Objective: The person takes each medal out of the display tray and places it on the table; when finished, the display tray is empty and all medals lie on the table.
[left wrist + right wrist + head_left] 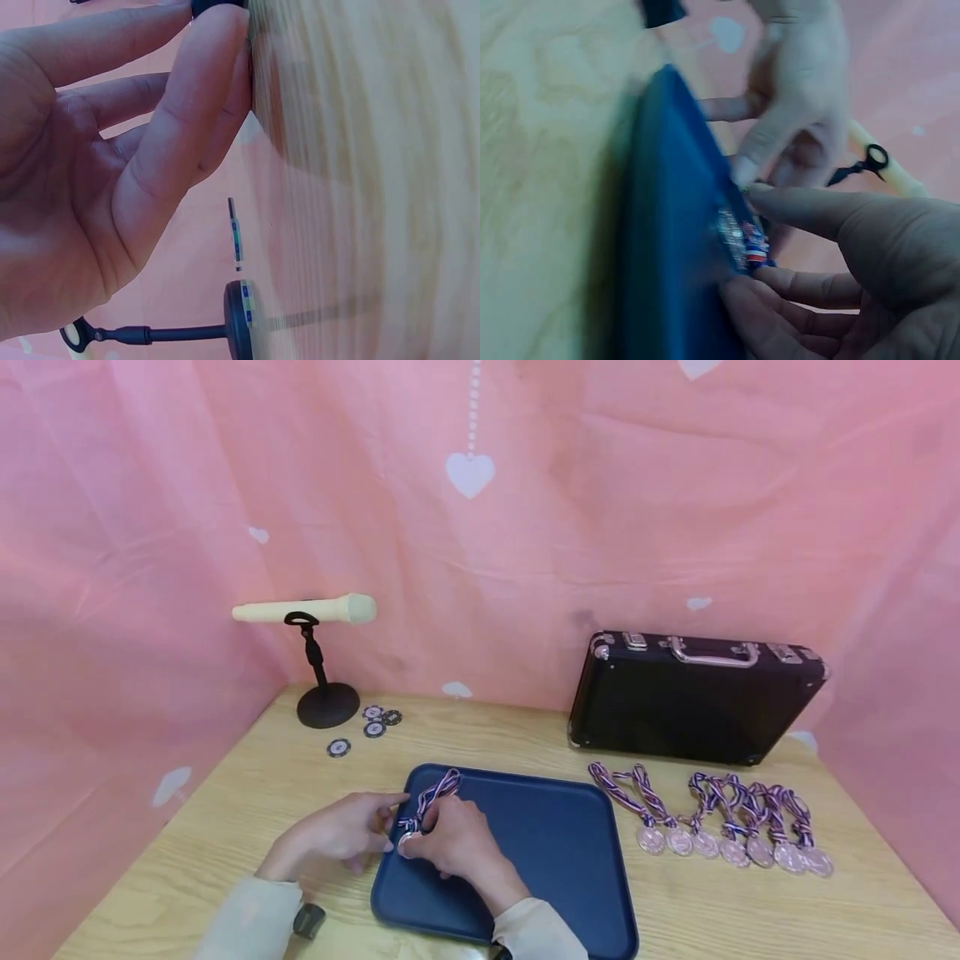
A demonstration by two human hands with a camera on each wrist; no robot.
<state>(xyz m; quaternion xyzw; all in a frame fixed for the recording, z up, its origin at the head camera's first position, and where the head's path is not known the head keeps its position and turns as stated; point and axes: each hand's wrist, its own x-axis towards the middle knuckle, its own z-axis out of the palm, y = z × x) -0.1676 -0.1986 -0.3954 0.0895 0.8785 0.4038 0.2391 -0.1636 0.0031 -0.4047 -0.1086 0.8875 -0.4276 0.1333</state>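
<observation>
A medal (pixel 408 844) with a striped red, white and blue ribbon (pixel 437 791) lies at the left side of the dark blue tray (pixel 540 852). My right hand (pixel 459 839) pinches this medal near the tray's left rim; its ribbon stretches toward the far left corner. In the right wrist view, the shiny medal (pixel 731 234) shows between the thumb and fingers. Just outside the left rim is my left hand (pixel 341 827), thumb and index finger spread apart with their tips at the rim. The left wrist view shows its loosely extended fingers (pixel 187 105) by a dark edge.
Several medals (pixel 705 843) with striped ribbons lie in a row right of the tray. Behind them stands a black case (pixel 693 702). A cream microphone (pixel 300 610) on a black stand (pixel 328 704) occupies the back left, with several poker chips (pixel 374 728) nearby on the wooden table (pixel 300 785).
</observation>
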